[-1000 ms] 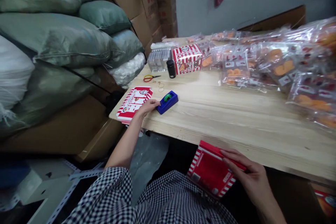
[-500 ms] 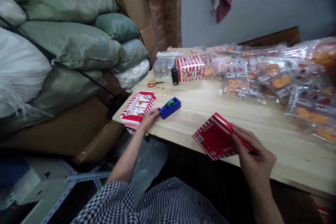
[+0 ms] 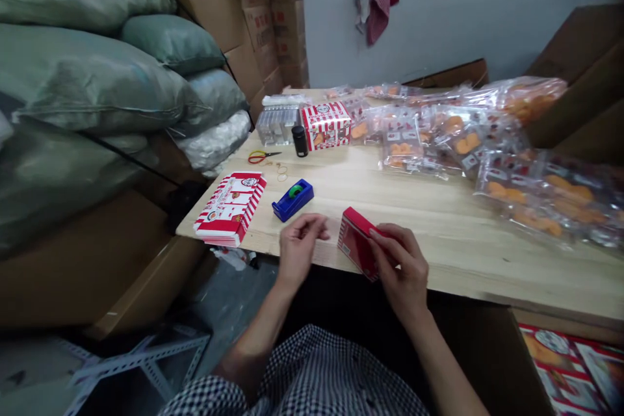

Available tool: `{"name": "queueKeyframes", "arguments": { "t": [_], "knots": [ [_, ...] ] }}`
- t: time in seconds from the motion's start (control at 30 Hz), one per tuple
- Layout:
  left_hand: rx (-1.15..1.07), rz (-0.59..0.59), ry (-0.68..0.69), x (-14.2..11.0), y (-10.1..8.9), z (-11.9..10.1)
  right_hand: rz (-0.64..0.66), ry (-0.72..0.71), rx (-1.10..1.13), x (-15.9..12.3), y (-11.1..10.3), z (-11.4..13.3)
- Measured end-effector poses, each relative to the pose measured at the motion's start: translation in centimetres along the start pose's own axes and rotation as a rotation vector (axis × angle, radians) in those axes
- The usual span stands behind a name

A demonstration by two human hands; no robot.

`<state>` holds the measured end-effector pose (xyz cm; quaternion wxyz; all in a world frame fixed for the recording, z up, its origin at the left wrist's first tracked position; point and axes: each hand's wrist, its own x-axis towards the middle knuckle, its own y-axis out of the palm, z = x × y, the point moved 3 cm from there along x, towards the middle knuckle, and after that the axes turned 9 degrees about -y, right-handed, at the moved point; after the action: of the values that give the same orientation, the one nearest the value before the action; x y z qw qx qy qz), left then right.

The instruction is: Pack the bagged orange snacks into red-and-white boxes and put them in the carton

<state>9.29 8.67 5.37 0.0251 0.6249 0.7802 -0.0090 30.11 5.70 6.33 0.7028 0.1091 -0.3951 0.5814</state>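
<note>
My right hand (image 3: 402, 266) grips a red box (image 3: 358, 240) with red-and-white striped edges, holding it tilted above the table's front edge. To its left, my left hand (image 3: 302, 244) is closed in a pinch, apart from the box. A faint clear strip, which looks like a piece of tape (image 3: 332, 229), shows at its fingertips. Just beyond the left hand stands a blue tape dispenser (image 3: 293, 201) with a green core. Further left lies a stack of flat red-and-white printed cartons (image 3: 231, 205) at the table's left corner.
Scissors (image 3: 262, 156), rubber bands (image 3: 282, 173), a black bottle (image 3: 299, 142), clear plastic cases (image 3: 277, 123) and a striped printed box (image 3: 326, 125) stand toward the back. Clear bags with orange pieces (image 3: 404, 148) cover the right side. Full sacks (image 3: 92, 84) are piled at left.
My left hand has left the tape dispenser and moved right, toward the box. My right hand has brought the box left and turned it more upright. The view has shifted right.
</note>
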Motion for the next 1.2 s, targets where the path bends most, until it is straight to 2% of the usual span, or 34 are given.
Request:
{"name": "queueKeyframes", "arguments": {
  "t": [0.1,0.17,0.27,0.43,0.53,0.67,0.73,0.83,0.93,1.0,1.07,1.13,1.2],
  "knots": [
    [-0.189,0.213,-0.077,-2.3,4.6,-2.1,-0.024,0.027,0.016,-0.3,0.5,0.3],
    [-0.287,0.284,-0.148,-2.6,6.1,-2.1,-0.058,0.073,0.010,-0.5,0.6,0.3],
    [-0.361,0.282,-0.251,-2.1,6.6,-0.8,-0.090,0.096,-0.009,-0.7,0.5,0.0],
    [-0.366,0.301,-0.307,-1.9,6.7,0.8,0.117,-0.111,-0.114,-0.2,0.0,0.1],
    [-0.246,0.307,-0.284,-1.5,6.5,0.9,0.150,-0.152,-0.127,0.3,-0.5,-0.1],
    [0.193,0.174,-0.022,1.0,4.9,0.8,0.138,-0.095,-0.030,0.6,-0.7,-0.5],
    [0.331,0.255,0.091,2.2,4.3,0.8,0.130,-0.072,0.008,0.5,-0.7,-0.6],
    [0.377,0.446,0.133,2.5,3.9,0.5,0.049,0.038,0.067,-0.3,-1.1,-1.1],
    [0.462,0.426,0.227,0.7,4.1,-0.5,-0.194,0.292,0.134,-2.0,-3.0,-1.6],
    [0.504,0.375,0.445,-1.3,4.9,-1.5,-0.306,0.493,0.260,-3.4,-4.8,-1.5],
    [0.498,0.374,0.733,-3.5,6.3,-2.0,-0.311,0.675,0.466,-4.5,-6.3,-0.7],
    [0.464,0.454,0.976,-5.9,8.4,-1.7,-0.352,0.801,0.629,-5.4,-8.0,0.3],
    [0.445,0.598,1.093,-8.0,10.8,-0.9,-0.474,0.846,0.675,-6.4,-10.4,1.1]
  ]
}}
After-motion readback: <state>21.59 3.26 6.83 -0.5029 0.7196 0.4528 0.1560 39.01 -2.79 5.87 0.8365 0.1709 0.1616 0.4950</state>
